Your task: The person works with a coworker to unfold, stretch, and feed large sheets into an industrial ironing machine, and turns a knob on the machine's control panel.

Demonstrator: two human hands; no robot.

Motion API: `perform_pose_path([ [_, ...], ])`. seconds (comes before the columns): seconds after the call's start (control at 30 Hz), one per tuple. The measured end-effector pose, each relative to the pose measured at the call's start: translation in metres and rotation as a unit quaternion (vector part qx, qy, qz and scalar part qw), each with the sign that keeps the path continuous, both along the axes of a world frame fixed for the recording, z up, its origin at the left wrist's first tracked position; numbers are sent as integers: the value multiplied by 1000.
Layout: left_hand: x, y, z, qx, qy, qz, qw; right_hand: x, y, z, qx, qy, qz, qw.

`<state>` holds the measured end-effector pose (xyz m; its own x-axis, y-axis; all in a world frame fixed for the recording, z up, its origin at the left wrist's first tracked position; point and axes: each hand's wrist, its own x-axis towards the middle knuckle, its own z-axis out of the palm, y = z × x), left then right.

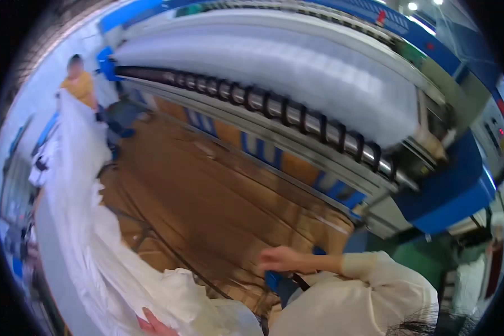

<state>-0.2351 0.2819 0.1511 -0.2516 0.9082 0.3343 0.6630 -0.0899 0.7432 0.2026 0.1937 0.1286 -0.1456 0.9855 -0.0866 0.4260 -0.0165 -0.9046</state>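
A long length of white cloth (75,207) runs from the far left down to the bottom of the view, in loose folds. My left hand (155,325) is at its near end, partly cut off by the lower edge, with the fingers closed on the cloth. Bent across in front of my cream shirt (353,305), my right arm ends in a loosely curled right hand (279,259). That hand is slightly blurred, hangs over the brown floor, apart from the cloth, and shows nothing in it.
A large machine (297,67) with a white sheet and a spiral-wrapped metal roller (257,101) spans the back and right. Its blue end housing (448,196) juts out at right. Another person (79,84) in yellow stands by the cloth's far end. Brown sheeting (179,173) covers the floor.
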Motion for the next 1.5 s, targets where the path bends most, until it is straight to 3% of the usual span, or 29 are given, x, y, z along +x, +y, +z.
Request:
perform_pose_path([
  [0.03, 32, -9, 3, -50, 29, -9, 998, -11, 6, -12, 17, -39, 60, 997],
  [0.07, 71, -20, 15, -99, 61, -21, 993, -25, 9, -17, 31, 43, 82, 995],
  [0.1, 118, -32, 26, -99, -106, 5, 989, -42, 15, -26, 55, 151, 83, 984],
  [0.17, 226, -56, 63, -11, -449, 82, 890, -90, 26, -12, 39, 388, 39, 920],
  [0.23, 223, -70, 19, -10, -281, 42, 959, -114, 30, -38, -73, 271, -31, 959],
  [0.3, 214, -77, -25, 37, 63, -39, 997, -105, 27, -53, -90, 300, -1, 950],
  [0.33, 216, -75, -35, 36, 60, -39, 997, -100, 28, -59, -100, 327, 36, 939],
  [0.37, 189, -74, 10, -14, -57, -24, 998, -123, 24, -8, -127, 338, 67, 930],
  [0.4, 159, -66, 35, -27, -108, -23, 994, -163, 27, 15, -90, 87, 120, 985],
  [0.47, 155, -68, 28, -30, -129, -47, 990, -148, 9, -1, -211, 141, 83, 964],
  [0.5, 158, -67, 24, -34, -131, -56, 989, -115, 1, 57, -374, 419, -5, 827],
  [0.53, 164, -66, 19, -40, -131, -64, 989, -107, 2, 87, -379, 486, -44, 787],
  [0.67, 193, -59, -9, -93, -168, -83, 978, -82, -8, 99, -416, 648, -60, 635],
  [0.73, 207, -44, -29, -132, -206, -85, 966, -74, -11, 82, -443, 652, -65, 613],
  [0.9, 204, 7, -75, -192, -285, -22, 939, -46, 4, 66, -410, 671, 32, 617],
  [1.0, 167, 32, -81, -195, -257, 70, 944, -35, 11, 58, -407, 671, 47, 618],
  [1.03, 149, 38, -75, -185, -220, 100, 953, -33, 12, 57, -415, 624, 9, 662],
  [1.1, 110, 41, -39, -94, -13, 119, 988, -38, 20, 59, -416, 522, -66, 742],
  [1.13, 85, 47, -9, -8, 168, 113, 979, -52, 44, 71, -421, 523, -69, 738],
  [1.17, 59, 54, 23, 88, 349, 148, 921, -57, 62, 71, -407, 498, -77, 762],
  [1.23, 13, 64, 31, 18, 466, 282, 839, -53, 85, 59, -382, 461, -83, 797],
  [1.27, -11, 63, 20, 18, 470, 282, 836, -51, 94, 53, -373, 449, -84, 808],
  [1.3, -82, 71, 54, -94, 439, 249, 858, -93, 109, 97, -373, 432, -82, 817],
  [1.33, -91, 77, 59, -209, 398, 213, 867, -98, 119, 95, -375, 411, -82, 827],
  [1.4, -104, 100, 65, -210, 401, 199, 869, -115, 136, 79, -375, 396, -82, 834],
  [1.47, -96, 129, 93, -222, 396, 170, 875, -146, 146, 39, -316, 343, -44, 884],
  [1.5, -88, 145, 115, -137, 410, 148, 890, -162, 151, 23, -285, 315, -24, 905],
])
